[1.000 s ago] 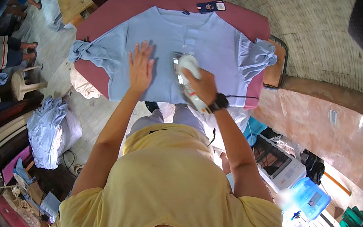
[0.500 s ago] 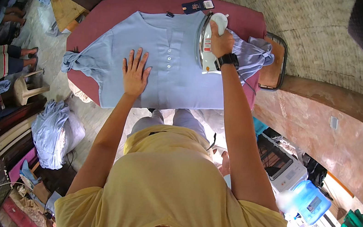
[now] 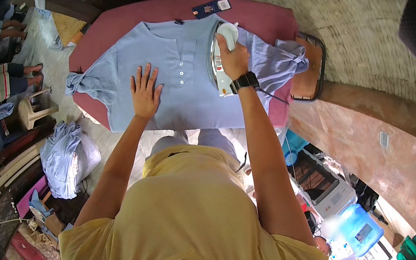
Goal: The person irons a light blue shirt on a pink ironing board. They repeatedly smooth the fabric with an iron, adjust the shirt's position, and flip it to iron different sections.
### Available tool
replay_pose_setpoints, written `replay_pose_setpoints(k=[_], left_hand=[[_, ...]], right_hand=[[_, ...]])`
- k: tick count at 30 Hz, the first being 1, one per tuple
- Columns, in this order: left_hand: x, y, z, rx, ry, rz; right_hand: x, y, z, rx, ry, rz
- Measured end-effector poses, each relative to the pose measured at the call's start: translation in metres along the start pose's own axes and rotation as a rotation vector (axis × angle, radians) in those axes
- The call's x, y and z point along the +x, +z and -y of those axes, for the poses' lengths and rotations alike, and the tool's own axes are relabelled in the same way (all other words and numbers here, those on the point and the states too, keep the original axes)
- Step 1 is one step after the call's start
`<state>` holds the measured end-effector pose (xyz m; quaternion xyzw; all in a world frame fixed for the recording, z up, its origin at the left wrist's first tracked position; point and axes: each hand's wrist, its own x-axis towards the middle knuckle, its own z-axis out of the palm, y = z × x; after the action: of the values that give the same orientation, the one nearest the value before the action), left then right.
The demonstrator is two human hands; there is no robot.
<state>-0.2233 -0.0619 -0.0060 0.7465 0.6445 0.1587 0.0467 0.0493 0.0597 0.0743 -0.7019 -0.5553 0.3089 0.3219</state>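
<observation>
A light blue shirt (image 3: 137, 67) lies spread on a maroon ironing board (image 3: 123, 17), its short row of white buttons near the middle. My left hand (image 3: 145, 97) rests flat on the shirt to the left of the buttons, fingers spread. My right hand (image 3: 234, 59), with a black watch on the wrist, is wrapped around the handle of a white and silver iron (image 3: 222, 81). The iron sits on the shirt's right part, and its soleplate is hidden. Beyond it, the right sleeve (image 3: 276, 60) lies bunched up.
A dark blue tag (image 3: 208, 9) lies at the board's far edge. A metal frame (image 3: 322, 71) juts from its right end. Heaped blue clothes (image 3: 63, 157) and a beige plastic chair (image 3: 32, 111) stand at left. At lower right are a blue water jug (image 3: 361, 231) and a white appliance (image 3: 334, 198).
The iron in my right hand has moved slightly left and toward me over the shirt. My left hand stays flat in about the same spot on the cloth. The whole view has shifted a little.
</observation>
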Motion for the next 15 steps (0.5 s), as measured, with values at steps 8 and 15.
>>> replay_pose_setpoints(k=[8, 15], left_hand=[[-0.002, 0.003, 0.003, 0.024, 0.005, 0.023], [-0.004, -0.002, -0.001, 0.015, -0.019, 0.029]], right_hand=[[-0.006, -0.004, -0.008, -0.097, 0.095, 0.043], [-0.064, -0.022, -0.031, -0.056, 0.088, -0.288]])
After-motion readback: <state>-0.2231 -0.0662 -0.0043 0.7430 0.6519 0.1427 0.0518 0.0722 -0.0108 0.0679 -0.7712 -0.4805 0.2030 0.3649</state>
